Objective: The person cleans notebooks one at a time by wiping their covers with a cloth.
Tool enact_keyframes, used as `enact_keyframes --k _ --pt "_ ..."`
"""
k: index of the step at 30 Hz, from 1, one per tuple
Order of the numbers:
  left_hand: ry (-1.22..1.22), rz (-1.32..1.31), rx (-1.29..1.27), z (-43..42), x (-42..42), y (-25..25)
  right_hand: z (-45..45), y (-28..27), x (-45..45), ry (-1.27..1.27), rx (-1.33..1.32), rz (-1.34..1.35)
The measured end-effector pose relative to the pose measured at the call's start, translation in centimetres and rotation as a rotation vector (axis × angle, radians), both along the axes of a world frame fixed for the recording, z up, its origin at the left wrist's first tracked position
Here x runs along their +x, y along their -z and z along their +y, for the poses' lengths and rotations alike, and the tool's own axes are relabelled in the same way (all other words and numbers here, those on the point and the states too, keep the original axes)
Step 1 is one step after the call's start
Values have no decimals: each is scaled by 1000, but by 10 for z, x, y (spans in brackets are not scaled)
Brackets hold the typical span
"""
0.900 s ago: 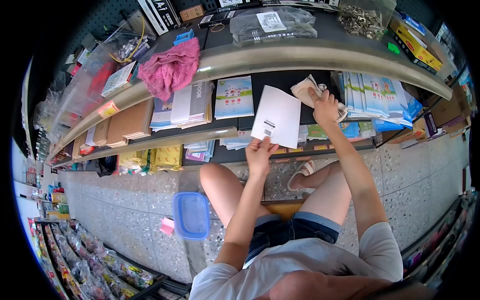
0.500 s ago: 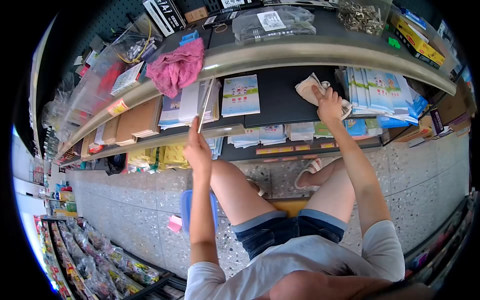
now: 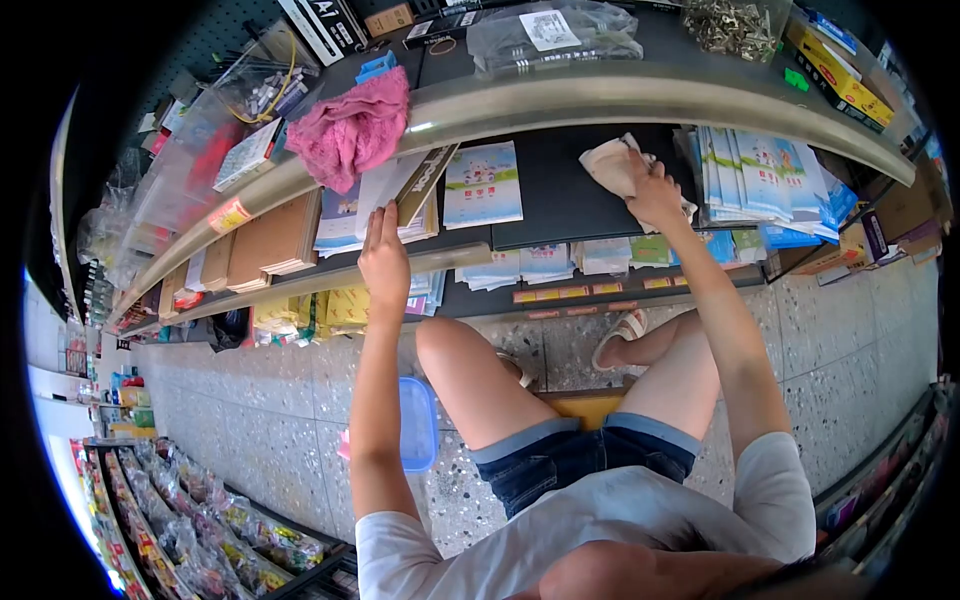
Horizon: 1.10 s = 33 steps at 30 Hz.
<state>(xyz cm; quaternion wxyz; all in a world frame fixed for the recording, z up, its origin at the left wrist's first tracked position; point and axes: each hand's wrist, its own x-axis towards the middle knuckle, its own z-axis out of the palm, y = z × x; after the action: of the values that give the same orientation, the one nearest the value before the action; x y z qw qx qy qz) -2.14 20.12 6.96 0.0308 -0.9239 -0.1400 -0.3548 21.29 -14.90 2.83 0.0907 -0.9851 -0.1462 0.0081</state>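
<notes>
My right hand (image 3: 655, 195) presses a crumpled whitish cloth (image 3: 608, 166) onto the dark middle shelf (image 3: 560, 190). Right of it lie fanned blue-and-white exercise books (image 3: 752, 170). With fingers stretched out together, my left hand (image 3: 385, 262) rests at the front edge of a notebook stack (image 3: 345, 222). Beside those fingers, a dark-covered notebook (image 3: 428, 178) with pale lettering lies slanted on the stack. Between my hands, a single exercise book (image 3: 483, 185) with a cartoon cover lies flat. A pink cloth (image 3: 352, 128) hangs over the upper shelf's edge, above the notebooks.
The upper shelf's rail (image 3: 640, 100) runs across above my hands. It carries a grey plastic bag (image 3: 552, 42) and a clear box of metal pieces (image 3: 735, 28). Brown notebooks (image 3: 272, 245) stand left. A blue plastic basin (image 3: 418, 425) sits on the floor beside my leg.
The notebook that stood edge-on at my left hand now lies slanted, its dark cover showing. My left fingers have flattened onto the stack. My right hand and the whitish cloth shifted slightly left.
</notes>
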Motion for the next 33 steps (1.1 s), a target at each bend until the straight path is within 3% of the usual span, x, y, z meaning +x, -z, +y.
enact_keyframes --k 2,5,7,9,10,12,18,21,23,28,33 --pt "21 -18 23 -2 5 0 14 -3 -7 -6 -249 -193" --pt "64 -47 48 -12 10 -11 27 -35 -20 -206 -120 -459" --pt "106 -98 40 -21 15 -16 55 -48 -34 -288 118 -419" --pt "139 -127 28 -29 23 -15 86 -56 -48 -348 638 270" --pt "152 -130 18 -34 28 -12 103 -44 -51 -352 786 393" --pt "195 -109 -5 -47 33 -9 122 -79 -87 -177 1225 896" --pt "369 19 -54 -57 24 12 150 -57 -80 -58 1501 934" --pt "280 37 -210 -37 21 35 143 -53 -70 -64 1355 681" --pt "52 60 -157 -20 20 37 137 -45 -66 -65 1312 602" --pt "-197 141 -116 24 34 46 134 -33 -63 -148 1221 752" --pt "-139 284 -271 40 43 37 143 -32 -71 -208 1192 885"
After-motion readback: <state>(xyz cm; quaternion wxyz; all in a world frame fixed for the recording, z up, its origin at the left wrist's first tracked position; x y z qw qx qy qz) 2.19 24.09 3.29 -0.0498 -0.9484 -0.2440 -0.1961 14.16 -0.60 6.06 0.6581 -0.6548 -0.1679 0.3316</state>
